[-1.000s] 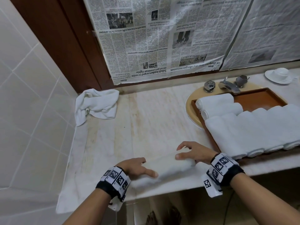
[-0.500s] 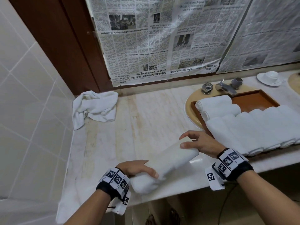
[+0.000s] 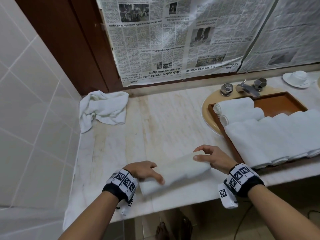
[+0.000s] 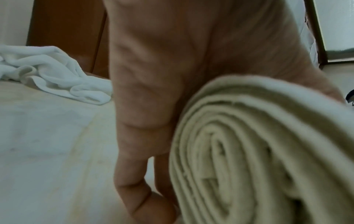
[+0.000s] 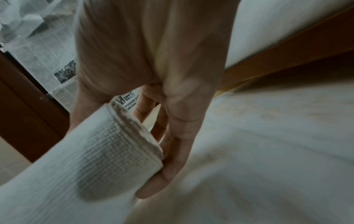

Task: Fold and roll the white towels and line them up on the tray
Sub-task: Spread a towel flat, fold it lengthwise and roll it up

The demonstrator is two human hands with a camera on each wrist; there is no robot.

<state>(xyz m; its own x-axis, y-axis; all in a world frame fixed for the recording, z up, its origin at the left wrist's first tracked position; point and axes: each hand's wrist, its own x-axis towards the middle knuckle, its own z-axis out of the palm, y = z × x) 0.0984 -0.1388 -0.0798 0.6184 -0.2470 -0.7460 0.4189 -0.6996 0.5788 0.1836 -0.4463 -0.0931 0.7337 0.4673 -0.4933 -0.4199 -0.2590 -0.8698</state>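
Both wrist views blurred; left hand [image 3: 143,171] fingertips mostly hidden behind the rolled white terry towel [image 3: 174,174]. Roll is tight, its spiral end visible in the left wrist view, lying at the front edge of the pale marble desk [image 3: 155,129], left of the brown wooden tray [image 3: 280,103]. Left fingers curl over its left end; right hand [image 3: 213,157] pinches its right end, thumb on top, fingers curled behind it.

The counter [image 3: 155,122] is bare between the crumpled towel [image 3: 103,108] and the tray [image 3: 284,103]. Rolled towels [image 3: 270,135] fill the tray's front part; its back corner is free.
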